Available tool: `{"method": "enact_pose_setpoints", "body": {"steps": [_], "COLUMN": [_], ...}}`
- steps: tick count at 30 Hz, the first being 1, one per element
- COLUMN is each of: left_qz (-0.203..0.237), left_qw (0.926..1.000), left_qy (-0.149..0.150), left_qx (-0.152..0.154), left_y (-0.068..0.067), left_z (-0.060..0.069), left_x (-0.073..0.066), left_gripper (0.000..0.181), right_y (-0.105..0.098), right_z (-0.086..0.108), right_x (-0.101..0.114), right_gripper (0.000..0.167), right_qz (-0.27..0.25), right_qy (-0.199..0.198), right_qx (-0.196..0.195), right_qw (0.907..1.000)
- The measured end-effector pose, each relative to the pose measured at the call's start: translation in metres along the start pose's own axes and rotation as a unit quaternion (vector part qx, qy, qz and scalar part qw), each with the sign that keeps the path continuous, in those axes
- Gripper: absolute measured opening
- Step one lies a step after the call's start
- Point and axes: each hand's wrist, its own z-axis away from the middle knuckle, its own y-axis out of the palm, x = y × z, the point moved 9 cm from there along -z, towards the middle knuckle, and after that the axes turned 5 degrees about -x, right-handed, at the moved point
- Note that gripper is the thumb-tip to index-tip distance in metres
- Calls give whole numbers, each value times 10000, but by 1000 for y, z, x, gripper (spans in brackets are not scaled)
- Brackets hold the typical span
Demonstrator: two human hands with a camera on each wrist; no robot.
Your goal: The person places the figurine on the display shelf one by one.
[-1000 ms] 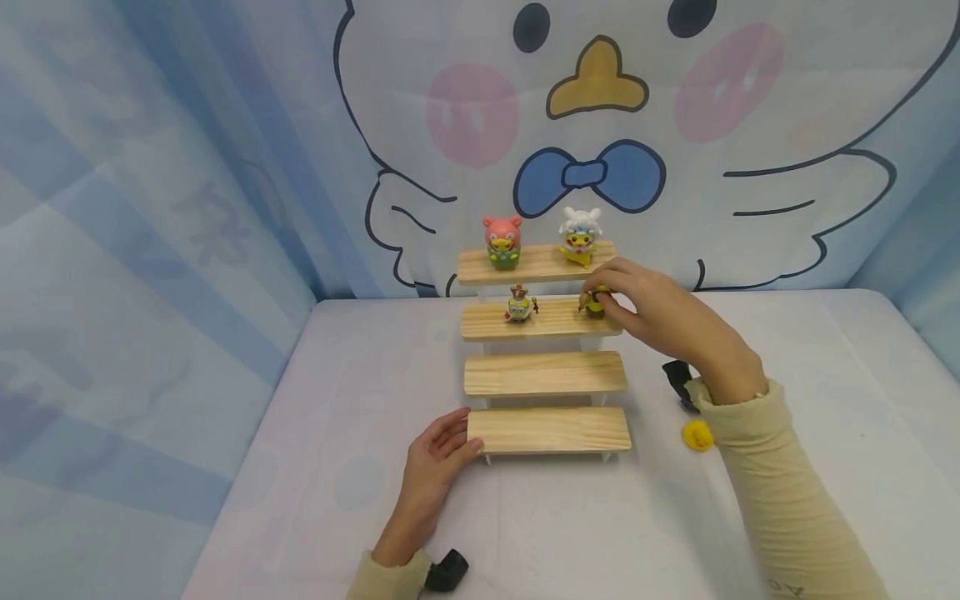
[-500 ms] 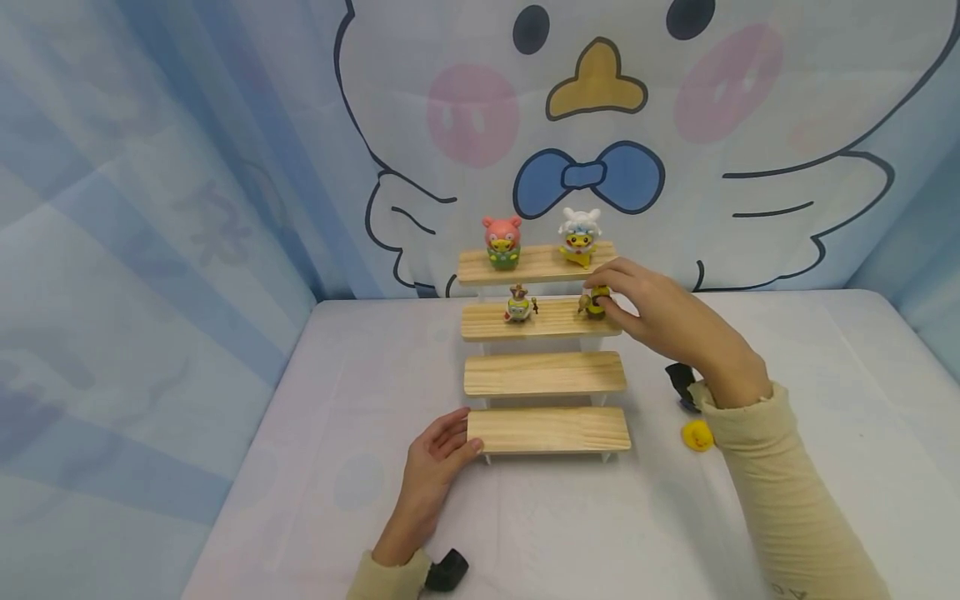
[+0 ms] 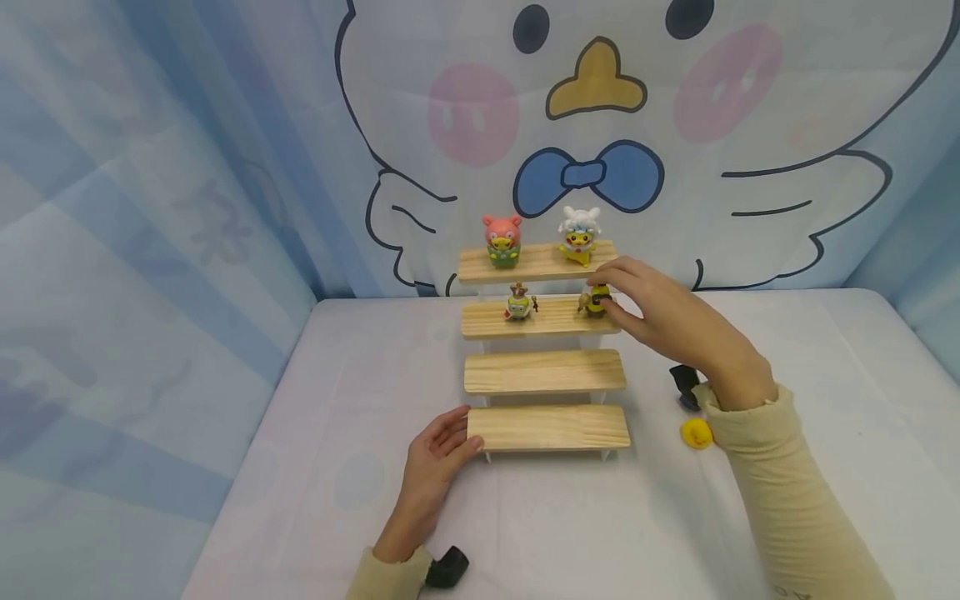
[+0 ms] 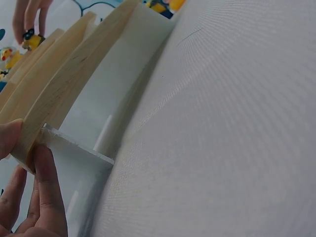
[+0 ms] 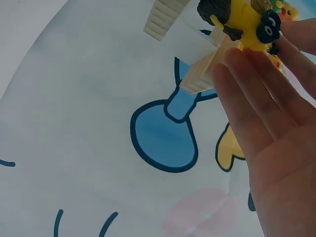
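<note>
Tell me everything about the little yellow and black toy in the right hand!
The toy looks like plastic: yellow body, black mask with pale eyes, dark lower part and something tan at one side. It seems upright near the right end of the second shelf from the top. The right hand pinches it near its head.

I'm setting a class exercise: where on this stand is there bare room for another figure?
Free: the bottom shelf, right of the left hand gripping its end, and the third shelf down, between it and the second shelf. Crowded: the second shelf's right end, where the right hand holds a yellow figure.
</note>
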Motion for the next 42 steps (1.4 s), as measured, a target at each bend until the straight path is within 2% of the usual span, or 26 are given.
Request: {"method": "enact_pose_setpoints", "body": {"steps": [7, 16, 26, 36, 42], "left_qz": [-54, -53, -32, -28, -28], "left_qw": [10000, 10000, 10000, 10000, 10000], "left_qy": [21, -25, -2, -22, -17], "left_qx": [-19, -56, -11, -23, -41], "left_y": [0, -1, 0, 1, 0], "left_z": [-1, -1, 0, 0, 0], "left_x": [0, -1, -2, -2, -2], "left_gripper": [56, 56, 56, 57, 56], "right_y": [-5, -7, -9, -5, -6], "right_z": [5, 14, 28, 42, 48], "right_x": [-2, -11, -19, -31, -34], "right_gripper": [43, 47, 44, 46, 44], "right_qz": [-42, 110, 271, 480, 554], "right_qy": [4, 257, 404, 763, 742], "right_qx": [-93, 43, 188, 353, 338], "right_qw": [9999, 9996, 9986, 9953, 9951]}}
